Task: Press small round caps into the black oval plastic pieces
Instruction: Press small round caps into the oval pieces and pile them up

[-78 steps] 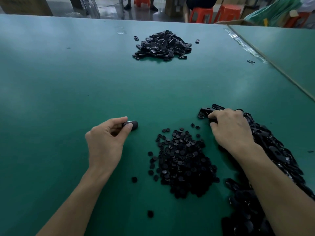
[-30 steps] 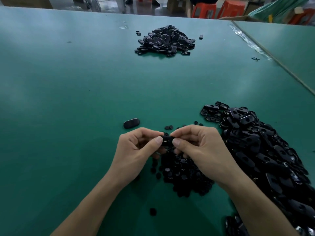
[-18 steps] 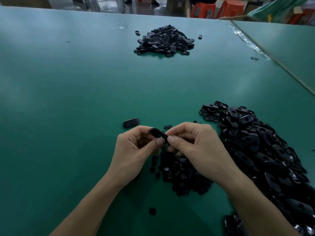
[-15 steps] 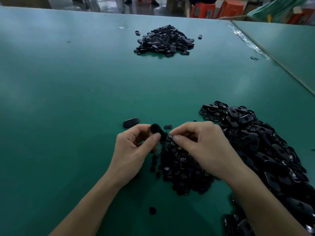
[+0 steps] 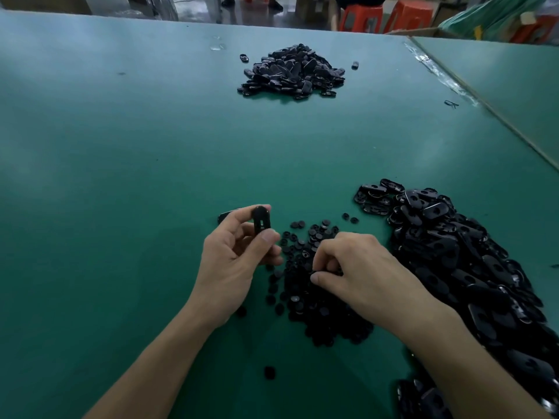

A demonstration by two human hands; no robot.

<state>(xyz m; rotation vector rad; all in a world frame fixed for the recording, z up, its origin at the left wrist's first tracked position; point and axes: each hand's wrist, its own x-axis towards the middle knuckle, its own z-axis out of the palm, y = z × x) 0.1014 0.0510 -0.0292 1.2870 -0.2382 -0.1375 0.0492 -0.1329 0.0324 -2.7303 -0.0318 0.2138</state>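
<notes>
My left hand [image 5: 236,261] pinches one black oval piece [image 5: 262,221] upright between thumb and forefinger, its slotted inner side facing me. My right hand [image 5: 360,276] is down on the heap of small round caps [image 5: 314,297], its fingers curled into the caps; what the fingertips hold is hidden. A big heap of black oval pieces [image 5: 459,261] lies to the right of that hand. Another oval piece [image 5: 225,215] lies flat on the table just behind my left hand.
The work surface is a green table [image 5: 121,176]. A second pile of black oval pieces [image 5: 292,72] sits far back in the middle. A few stray caps [image 5: 269,372] lie near my forearms. A seam with tape [image 5: 438,71] runs along the right, orange stools [image 5: 384,13] beyond.
The hands have parted: my left hand lifted the oval piece and turned it upright, while my right hand dropped onto the cap heap. Earlier, an oval piece was set down at the left.
</notes>
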